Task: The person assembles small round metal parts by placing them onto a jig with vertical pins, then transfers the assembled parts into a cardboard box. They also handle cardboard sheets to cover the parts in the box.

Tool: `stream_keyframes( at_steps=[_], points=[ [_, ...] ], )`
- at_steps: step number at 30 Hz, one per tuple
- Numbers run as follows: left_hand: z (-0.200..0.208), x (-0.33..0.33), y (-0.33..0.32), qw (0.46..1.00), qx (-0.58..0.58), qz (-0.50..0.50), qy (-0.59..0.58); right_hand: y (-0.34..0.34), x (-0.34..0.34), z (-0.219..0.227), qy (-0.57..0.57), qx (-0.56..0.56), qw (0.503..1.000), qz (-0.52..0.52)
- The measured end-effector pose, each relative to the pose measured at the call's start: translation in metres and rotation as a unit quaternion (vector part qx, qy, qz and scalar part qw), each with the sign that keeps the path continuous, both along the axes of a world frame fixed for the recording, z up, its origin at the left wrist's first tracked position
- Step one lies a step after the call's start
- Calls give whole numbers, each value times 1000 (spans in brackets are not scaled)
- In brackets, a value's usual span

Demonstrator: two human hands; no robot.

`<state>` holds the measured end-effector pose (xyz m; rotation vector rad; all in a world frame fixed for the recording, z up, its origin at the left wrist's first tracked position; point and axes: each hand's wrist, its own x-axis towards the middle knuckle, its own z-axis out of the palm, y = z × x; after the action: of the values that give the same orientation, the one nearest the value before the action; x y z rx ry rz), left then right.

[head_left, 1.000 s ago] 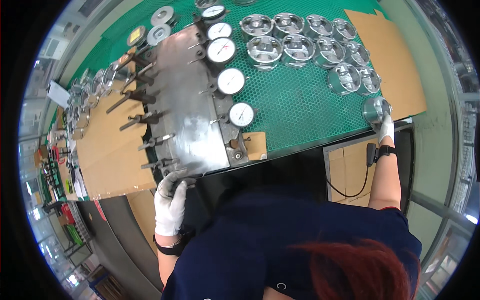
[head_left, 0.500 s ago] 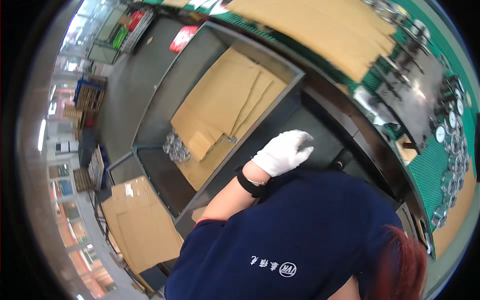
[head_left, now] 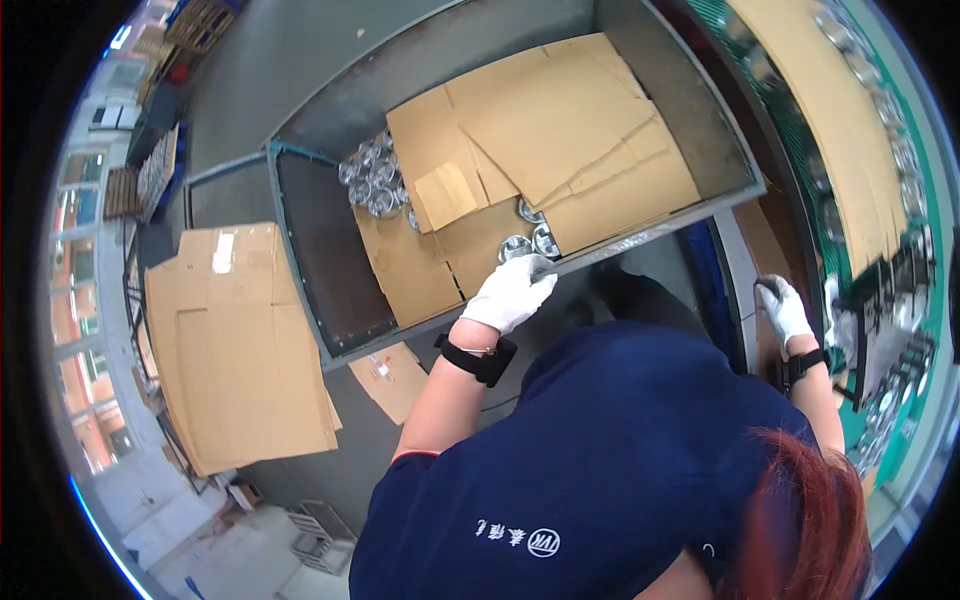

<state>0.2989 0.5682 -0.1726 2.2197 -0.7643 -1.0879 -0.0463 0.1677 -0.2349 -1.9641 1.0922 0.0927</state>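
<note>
My left hand (head_left: 508, 293), in a white glove with dark fingertips, is at the near rim of a grey metal bin (head_left: 650, 222). Its thumb and fingers are apart and nothing shows between them. Just beyond the fingertips, a few round silvery metal parts (head_left: 515, 248) lie on cardboard inside the bin. Off to the right, my right hand (head_left: 783, 312), gloved the same way, rests by the dark edge of the workbench (head_left: 770, 238). Its fingers are slightly bent, with no object visible in them.
Cardboard sheets (head_left: 560, 110) cover much of the bin floor, and more silvery parts (head_left: 375, 180) cluster at its left. A large cardboard piece (head_left: 245, 350) lies left of the bin. Along the right, the green-topped bench carries a metal fixture (head_left: 880, 320) and rows of round parts.
The view has swung toward the bin, which appears larger. My left hand has moved from beside the bin to its near rim, and my right hand has come into view at the bench.
</note>
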Motion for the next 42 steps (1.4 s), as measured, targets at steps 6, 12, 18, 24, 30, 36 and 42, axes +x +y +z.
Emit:
stream_keyframes(
  at_steps=[6, 12, 18, 24, 30, 36, 42],
  points=[
    [-33, 50, 32, 985, 52, 141, 87, -3, 194, -45, -50, -175, 962, 205],
    [-80, 115, 36, 924, 135, 286, 215, 14, 266, -95, 82, -146, 917, 362],
    [-203, 174, -2, 944, 201, 203, 167, 26, 262, -86, 124, -162, 888, 411],
    [-355, 219, -59, 933, 175, 225, 218, 26, 272, -89, 71, -171, 911, 370],
    [-394, 220, -120, 816, 294, 442, 231, 21, 275, -92, 80, -173, 908, 374],
    [-381, 161, -115, 862, 45, 393, 318, 24, 272, -92, 76, -192, 908, 363],
    [-362, 129, -102, 790, 145, 339, 489, 25, 267, -94, 88, -188, 910, 359]
  ],
)
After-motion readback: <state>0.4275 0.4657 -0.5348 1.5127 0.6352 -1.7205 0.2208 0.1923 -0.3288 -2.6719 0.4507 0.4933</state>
